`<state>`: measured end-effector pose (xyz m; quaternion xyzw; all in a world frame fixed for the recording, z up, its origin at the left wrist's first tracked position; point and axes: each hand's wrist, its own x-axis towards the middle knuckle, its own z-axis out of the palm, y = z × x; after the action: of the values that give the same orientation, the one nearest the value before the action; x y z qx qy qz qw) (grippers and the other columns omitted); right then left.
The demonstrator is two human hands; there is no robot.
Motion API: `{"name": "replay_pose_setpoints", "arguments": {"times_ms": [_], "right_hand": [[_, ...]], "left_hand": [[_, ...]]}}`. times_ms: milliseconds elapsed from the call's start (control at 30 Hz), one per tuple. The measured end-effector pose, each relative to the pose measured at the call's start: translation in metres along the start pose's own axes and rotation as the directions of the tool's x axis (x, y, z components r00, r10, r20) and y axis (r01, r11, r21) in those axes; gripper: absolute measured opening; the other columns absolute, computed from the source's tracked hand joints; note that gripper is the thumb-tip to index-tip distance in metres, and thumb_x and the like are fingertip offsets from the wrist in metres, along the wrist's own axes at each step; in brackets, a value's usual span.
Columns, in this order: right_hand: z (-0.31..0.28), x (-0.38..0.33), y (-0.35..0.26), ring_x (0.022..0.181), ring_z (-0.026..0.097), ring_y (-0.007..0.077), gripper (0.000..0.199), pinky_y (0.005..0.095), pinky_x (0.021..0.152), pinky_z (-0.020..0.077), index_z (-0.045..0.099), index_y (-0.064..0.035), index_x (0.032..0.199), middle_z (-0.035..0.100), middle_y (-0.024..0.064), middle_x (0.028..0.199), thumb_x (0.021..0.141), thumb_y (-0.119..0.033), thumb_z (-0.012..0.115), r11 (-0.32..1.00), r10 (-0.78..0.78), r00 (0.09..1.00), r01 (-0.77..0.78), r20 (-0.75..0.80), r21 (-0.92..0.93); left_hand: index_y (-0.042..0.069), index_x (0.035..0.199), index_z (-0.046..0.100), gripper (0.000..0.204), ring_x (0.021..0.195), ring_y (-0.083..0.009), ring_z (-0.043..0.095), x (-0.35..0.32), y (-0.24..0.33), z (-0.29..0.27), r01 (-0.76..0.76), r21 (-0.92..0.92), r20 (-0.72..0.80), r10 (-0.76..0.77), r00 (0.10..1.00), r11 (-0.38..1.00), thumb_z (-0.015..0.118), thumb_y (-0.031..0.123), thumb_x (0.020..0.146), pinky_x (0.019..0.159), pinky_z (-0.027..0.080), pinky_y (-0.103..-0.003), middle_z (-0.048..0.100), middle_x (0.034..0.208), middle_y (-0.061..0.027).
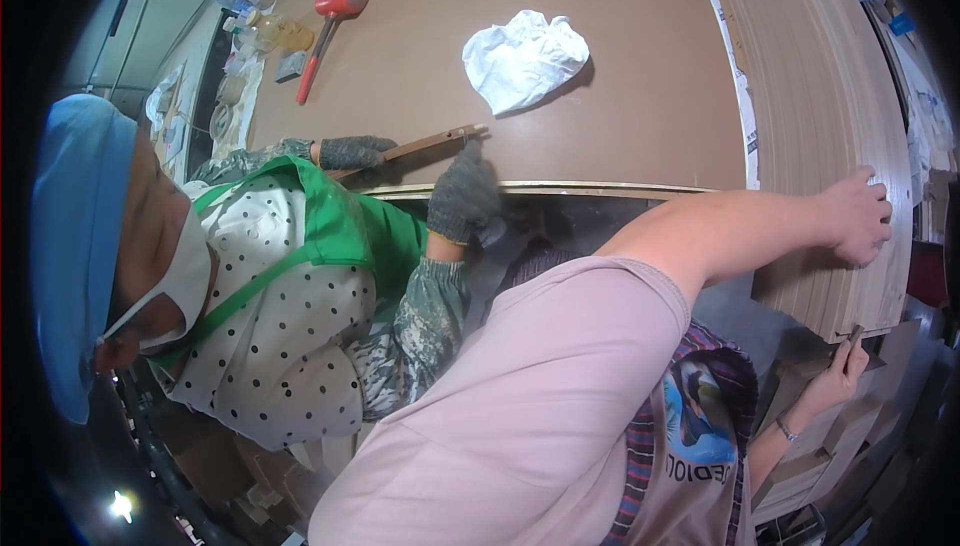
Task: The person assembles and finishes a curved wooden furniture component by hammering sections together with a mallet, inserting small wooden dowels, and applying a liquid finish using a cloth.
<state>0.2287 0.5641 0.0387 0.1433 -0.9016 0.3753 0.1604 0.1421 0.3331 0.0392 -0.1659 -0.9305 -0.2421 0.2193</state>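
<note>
Boards (825,76) bear the unclenched left hand (858,218) near their outer edge, right hand (838,374) pinching a slim piece (850,337) by their end.

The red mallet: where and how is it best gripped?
Probably by its handle's red end, from the table's near edge: the mallet lies with its slim handle toward that edge, its bulky head away.

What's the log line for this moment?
left hand: on board stack | right hand: at stack's corner | co-worker: holding wooden strip
</note>
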Motion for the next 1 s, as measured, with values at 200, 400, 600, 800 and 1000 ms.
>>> {"name": "replay_pose_setpoints", "arguments": {"times_ms": [200, 400, 600, 800, 1000], "right_hand": [[-0.005, -0.015, -0.006, 0.081, 0.048, 0.0119, 0.029, 0.024, 0.073, 0.0412, 0.065, 0.0002, 0.118, 0.049, 0.0016, 0.09, 0.091, 0.003, 0.056, 0.989, -0.145, 0.988, 0.144, 0.05, 0.018], [-0.004, -0.002, -0.005, 0.079, 0.046, 0.0116, 0.029, 0.0235, 0.072, 0.0409, 0.063, 0.0013, 0.12, 0.048, 0.0013, 0.089, 0.091, 0.003, 0.056, 0.984, -0.168, 0.985, 0.169, 0.033, -0.062], [-0.01, 0.004, 0.001, 0.072, 0.044, 0.0096, 0.026, 0.0234, 0.067, 0.0393, 0.064, 0.0044, 0.116, 0.049, 0.0002, 0.082, 0.092, -0.004, 0.058, 0.985, 0.145, 0.982, -0.131, -0.12, 0.114], [-0.007, 0.016, 0.05, 0.069, 0.044, 0.009, 0.025, 0.024, 0.065, 0.0392, 0.065, 0.0038, 0.114, 0.052, -0.0009, 0.083, 0.092, -0.005, 0.058, 0.966, 0.243, 0.943, -0.214, -0.226, 0.144], [-0.007, 0.016, 0.057, 0.073, 0.047, 0.0122, 0.028, 0.0258, 0.07, 0.0416, 0.064, 0.0004, 0.118, 0.053, 0.0023, 0.085, 0.09, -0.001, 0.058, 0.998, 0.041, 0.975, -0.05, -0.22, -0.035]], "left_hand": [[0.019, 0.104, 0.07, 0.036, 0.111, -0.0198, 0.052, -0.002, 0.009, 0.001, -0.005, -0.005, -0.001, 0.005, 1.0, 1.0, 0.046, 0.038, 0.085, 0.103, 0.028, -0.047, 0.063, 0.112, -0.0038], [0.018, 0.105, 0.069, 0.037, 0.111, -0.0196, 0.052, 0.008, 0.003, -0.004, -0.016, 0.012, -0.013, 0.016, 1.0, 1.0, 0.046, 0.038, 0.085, 0.103, 0.028, -0.047, 0.063, 0.112, -0.0042], [0.018, 0.104, 0.069, 0.037, 0.111, -0.0201, 0.052, 0.004, 0.005, -0.006, -0.026, 0.007, -0.032, 0.026, 0.999, 1.0, 0.045, 0.037, 0.085, 0.103, 0.028, -0.047, 0.063, 0.111, -0.005], [0.017, 0.103, 0.07, 0.037, 0.11, -0.0204, 0.052, 0.007, 0.008, -0.002, -0.031, 0.014, -0.045, 0.032, 0.998, 0.999, 0.044, 0.036, 0.085, 0.103, 0.029, -0.046, 0.063, 0.11, -0.0054], [0.017, 0.103, 0.071, 0.037, 0.109, -0.02, 0.053, 0.004, 0.008, -0.004, -0.013, 0.01, -0.039, 0.013, 0.999, 1.0, 0.044, 0.036, 0.085, 0.102, 0.029, -0.046, 0.063, 0.11, -0.0049]]}}
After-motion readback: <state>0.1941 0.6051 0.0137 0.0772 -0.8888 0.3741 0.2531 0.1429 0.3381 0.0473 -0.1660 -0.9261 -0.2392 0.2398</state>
